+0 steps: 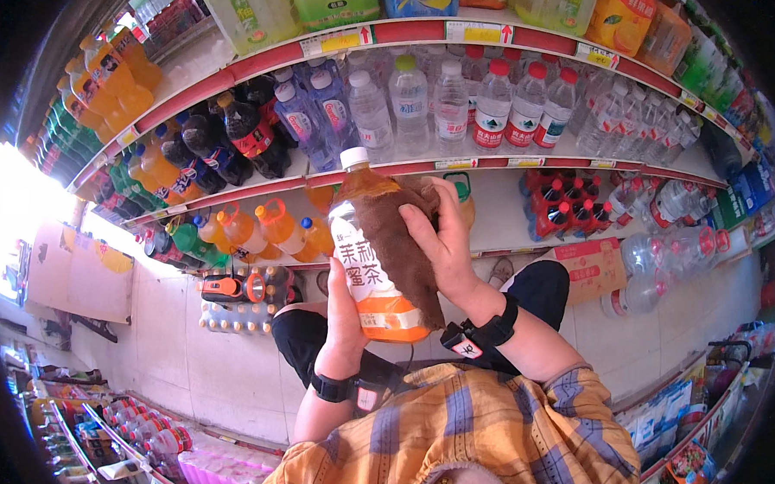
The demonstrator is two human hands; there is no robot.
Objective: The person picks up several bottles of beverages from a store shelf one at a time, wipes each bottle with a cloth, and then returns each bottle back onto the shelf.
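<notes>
A large plastic bottle of tea [367, 267] with a white cap and a white and orange label stands nearly upright before me, in front of the shelves. My left hand [347, 318] grips its lower left side, the thumb up along the label; the other fingers are hidden behind the bottle. Against the bottle's right side lies a brown cloth [397, 242], which my right hand [442, 241] presses there with thumb and fingers. The cloth covers the right part of the label. Both wrists wear black straps.
Curved shelves hold clear water bottles [450, 102], dark cola bottles [253, 135] and orange drink bottles [284, 228]. On the tiled floor, an orange and black flashlight [233, 288] rests on packed bottles [235, 316]. A cardboard box [587, 270] lies at the right, beside large clear bottles [659, 254].
</notes>
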